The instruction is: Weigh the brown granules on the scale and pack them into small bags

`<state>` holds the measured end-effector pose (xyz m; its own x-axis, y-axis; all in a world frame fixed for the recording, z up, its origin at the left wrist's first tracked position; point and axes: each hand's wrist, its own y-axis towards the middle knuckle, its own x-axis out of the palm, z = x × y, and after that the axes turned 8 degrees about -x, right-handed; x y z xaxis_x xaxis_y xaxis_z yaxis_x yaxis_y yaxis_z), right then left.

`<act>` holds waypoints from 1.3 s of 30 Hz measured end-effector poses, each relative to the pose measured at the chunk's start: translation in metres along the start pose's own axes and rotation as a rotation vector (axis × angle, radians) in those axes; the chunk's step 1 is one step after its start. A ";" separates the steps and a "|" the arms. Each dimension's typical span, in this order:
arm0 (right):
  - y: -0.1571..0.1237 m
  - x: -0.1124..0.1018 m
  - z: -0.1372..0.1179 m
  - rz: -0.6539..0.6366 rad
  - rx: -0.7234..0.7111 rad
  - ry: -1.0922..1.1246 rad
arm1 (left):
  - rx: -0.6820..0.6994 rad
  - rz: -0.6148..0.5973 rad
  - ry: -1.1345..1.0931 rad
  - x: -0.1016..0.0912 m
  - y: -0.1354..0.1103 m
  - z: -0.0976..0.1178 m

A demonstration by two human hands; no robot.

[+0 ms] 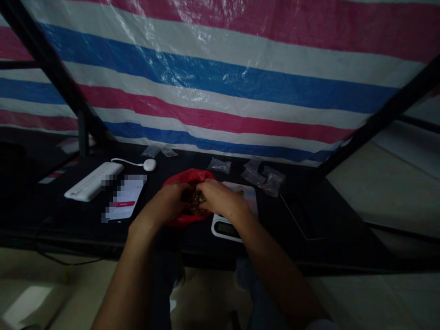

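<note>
Red plastic bag [187,176] half hidden by left hand [165,206] and right hand [222,199], fingers closed on dim brown bits [197,204]

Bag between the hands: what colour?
Red: a red plastic bag, best seen in the head view.

"What's behind the black worktop [72,224]?"

"A woven plastic tarpaulin [220,78], striped in 3 colours: pink, white and blue. It's stretched at a slant."

"What's framing it?"

"2 black poles [51,59] [381,119] running diagonally, plus a short upright post [81,135] on the left."

"And lower down?"

"A pale floor [378,298], with a bright patch of light [25,305] at lower left."

"Is it bright overall?"

"No, it's dim, and the worktop sits in shadow."
</note>
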<state>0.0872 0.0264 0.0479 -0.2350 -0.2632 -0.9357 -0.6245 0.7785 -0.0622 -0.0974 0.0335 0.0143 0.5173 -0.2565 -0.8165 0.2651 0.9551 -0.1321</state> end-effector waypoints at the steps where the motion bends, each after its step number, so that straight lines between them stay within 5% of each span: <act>1: 0.001 0.001 0.001 0.004 -0.004 0.001 | -0.001 0.005 0.014 0.000 0.000 0.000; 15: -0.023 -0.033 0.025 0.164 -0.044 0.172 | -0.041 0.029 0.117 -0.005 -0.002 0.009; 22: -0.069 -0.064 0.047 0.223 0.245 0.172 | -0.043 0.007 0.093 -0.005 0.000 0.008; 39: -0.064 -0.056 0.053 0.141 0.287 0.133 | -0.009 -0.001 0.059 0.001 0.005 -0.002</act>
<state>0.1804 0.0216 0.0859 -0.4113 -0.1991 -0.8895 -0.3486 0.9360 -0.0483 -0.0972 0.0383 0.0117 0.4675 -0.2489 -0.8482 0.2584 0.9561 -0.1382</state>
